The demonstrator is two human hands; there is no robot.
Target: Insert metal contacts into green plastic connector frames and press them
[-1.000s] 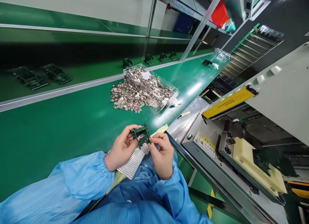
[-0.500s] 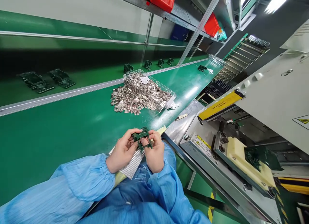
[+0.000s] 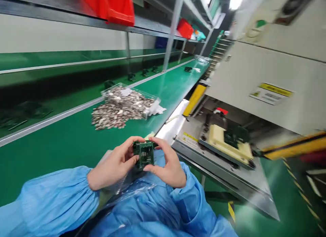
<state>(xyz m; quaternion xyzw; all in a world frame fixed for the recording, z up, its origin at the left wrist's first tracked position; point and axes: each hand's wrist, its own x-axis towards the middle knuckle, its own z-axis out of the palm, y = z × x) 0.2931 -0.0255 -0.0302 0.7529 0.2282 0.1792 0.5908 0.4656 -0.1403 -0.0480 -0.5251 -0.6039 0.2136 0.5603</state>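
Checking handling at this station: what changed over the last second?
The left hand and right hand still hold the dark green frame, now turned flatter, face-on to the camera, and pinched at its sides; the head view rolled. Unchanged: the pile of metal pieces spilling from the clear tray.

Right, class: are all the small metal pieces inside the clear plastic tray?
No, the heap of small metal pieces spills out past the clear plastic tray onto the green bench surface.

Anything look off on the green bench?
Yes: small metal parts have overflowed a clear plastic tray and lie in a loose heap on the green bench, outside the tray instead of contained. A crumpled white tissue sits at its corner.
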